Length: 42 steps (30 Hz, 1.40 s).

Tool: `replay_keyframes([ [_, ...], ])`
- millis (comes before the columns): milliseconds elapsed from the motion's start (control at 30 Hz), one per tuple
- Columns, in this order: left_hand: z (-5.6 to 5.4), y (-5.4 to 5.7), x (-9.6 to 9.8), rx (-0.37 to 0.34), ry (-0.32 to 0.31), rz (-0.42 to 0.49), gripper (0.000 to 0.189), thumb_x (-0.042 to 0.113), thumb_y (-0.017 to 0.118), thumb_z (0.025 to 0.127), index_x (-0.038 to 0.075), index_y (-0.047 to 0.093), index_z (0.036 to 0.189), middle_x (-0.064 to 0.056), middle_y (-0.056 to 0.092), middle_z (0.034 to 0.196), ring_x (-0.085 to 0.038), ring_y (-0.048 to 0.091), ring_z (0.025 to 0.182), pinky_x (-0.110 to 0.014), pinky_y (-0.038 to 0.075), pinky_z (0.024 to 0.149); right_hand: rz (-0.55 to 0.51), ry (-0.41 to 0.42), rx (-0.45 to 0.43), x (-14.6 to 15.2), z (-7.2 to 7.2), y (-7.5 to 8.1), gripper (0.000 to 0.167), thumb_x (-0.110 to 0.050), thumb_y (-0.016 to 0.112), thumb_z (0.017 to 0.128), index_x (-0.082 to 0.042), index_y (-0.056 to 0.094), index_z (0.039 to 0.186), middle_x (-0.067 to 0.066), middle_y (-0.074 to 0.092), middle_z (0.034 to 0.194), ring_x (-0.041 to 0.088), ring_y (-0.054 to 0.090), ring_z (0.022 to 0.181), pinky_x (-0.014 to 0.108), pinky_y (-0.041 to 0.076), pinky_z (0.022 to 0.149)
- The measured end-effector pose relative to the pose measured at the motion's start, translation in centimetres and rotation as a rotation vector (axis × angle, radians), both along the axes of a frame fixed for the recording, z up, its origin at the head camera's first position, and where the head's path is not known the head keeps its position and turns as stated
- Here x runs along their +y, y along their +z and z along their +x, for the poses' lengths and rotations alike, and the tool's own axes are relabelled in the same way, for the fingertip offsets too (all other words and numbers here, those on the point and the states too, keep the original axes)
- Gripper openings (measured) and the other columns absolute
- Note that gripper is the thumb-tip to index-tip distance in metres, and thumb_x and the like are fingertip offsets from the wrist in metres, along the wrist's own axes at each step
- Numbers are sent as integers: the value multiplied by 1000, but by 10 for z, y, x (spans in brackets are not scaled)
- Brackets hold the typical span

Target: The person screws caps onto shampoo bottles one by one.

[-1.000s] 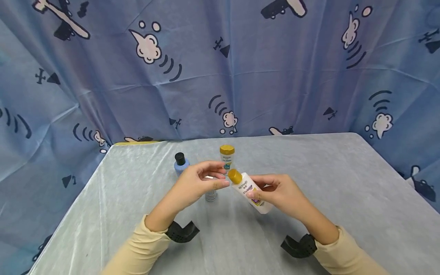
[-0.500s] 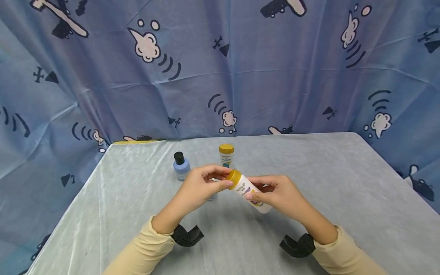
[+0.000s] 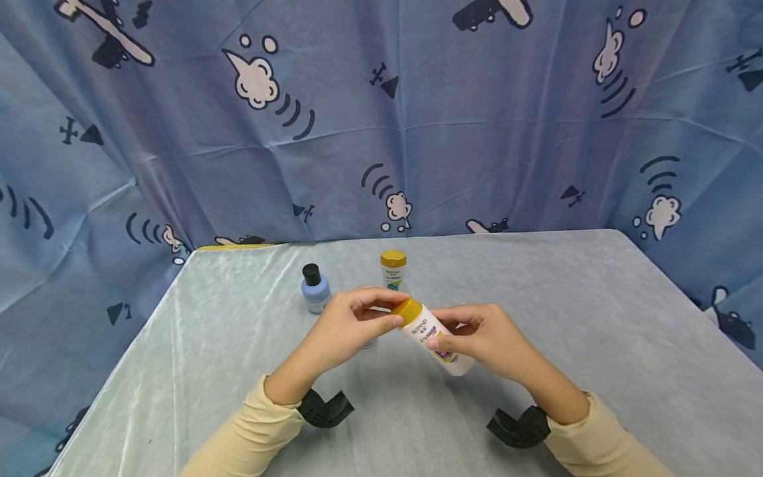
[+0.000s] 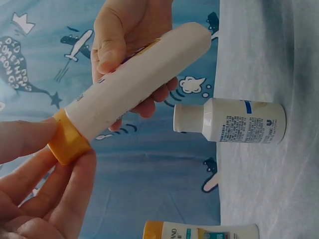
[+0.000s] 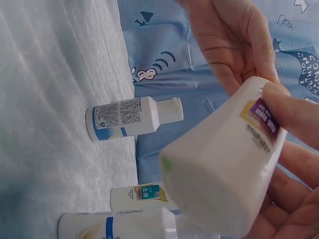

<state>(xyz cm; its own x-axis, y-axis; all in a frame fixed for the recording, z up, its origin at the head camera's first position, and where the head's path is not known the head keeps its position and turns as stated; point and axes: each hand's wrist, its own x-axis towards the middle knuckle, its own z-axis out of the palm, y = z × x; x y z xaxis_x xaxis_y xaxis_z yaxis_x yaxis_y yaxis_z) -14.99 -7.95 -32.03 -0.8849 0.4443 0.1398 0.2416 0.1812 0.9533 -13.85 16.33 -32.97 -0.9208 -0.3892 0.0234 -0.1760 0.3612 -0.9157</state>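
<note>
My right hand (image 3: pixel 491 338) grips the body of a white bottle (image 3: pixel 434 334) with a purple and yellow label, tilted above the table. The thumb and fingers of my left hand (image 3: pixel 352 328) pinch its yellow cap (image 3: pixel 409 311). In the left wrist view, the cap (image 4: pixel 69 139) is on the bottle (image 4: pixel 139 77), with the left thumb (image 4: pixel 27 139) on one side and fingers on the other. In the right wrist view, the bottle's base (image 5: pixel 209 191) faces the camera, and the right thumb (image 5: pixel 294 112) rests near the label.
A blue bottle with a black cap (image 3: pixel 314 291) stands left of a yellow-capped bottle (image 3: pixel 393 268) on the cloth-covered table (image 3: pixel 572 318). Behind my left hand another bottle is mostly hidden; a white bottle (image 4: pixel 246 121) stands nearby in the left wrist view. A patterned curtain (image 3: pixel 477 152) hangs behind.
My left hand has moved right, from beside the yellow cap to pinching it. The right hand has kept its grip, and the bottle's angle has shifted slightly.
</note>
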Motion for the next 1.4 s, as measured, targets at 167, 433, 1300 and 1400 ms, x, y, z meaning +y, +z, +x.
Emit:
replay_keyframes([
  [167,0,0,0,61,-46,9,33,5,66,94,-1,65,126,-17,64,129,-29,67,112,-25,57,92,-12,4,-7,1,0,1,44,-20,81,83,0,70,121,18,74,106,18,73,79,31,60,65],
  [433,0,0,2,81,-54,18,33,5,68,93,-1,64,125,-17,64,127,-28,66,113,-24,56,93,-29,20,-3,1,1,2,44,-19,81,83,1,70,120,20,74,106,18,73,79,32,60,66],
  [1300,3,-1,-1,129,-160,115,28,-1,66,91,-6,65,118,-22,65,120,-12,65,106,-29,57,92,-272,317,-136,7,-1,0,48,-10,72,90,25,55,118,-9,75,91,5,69,83,23,59,70],
  [1400,3,-2,-1,145,-195,156,31,7,68,92,-9,64,118,-26,63,121,-7,64,107,-28,56,94,-302,350,-180,9,-2,-1,51,-13,72,91,26,54,118,-8,75,92,5,69,84,22,58,72],
])
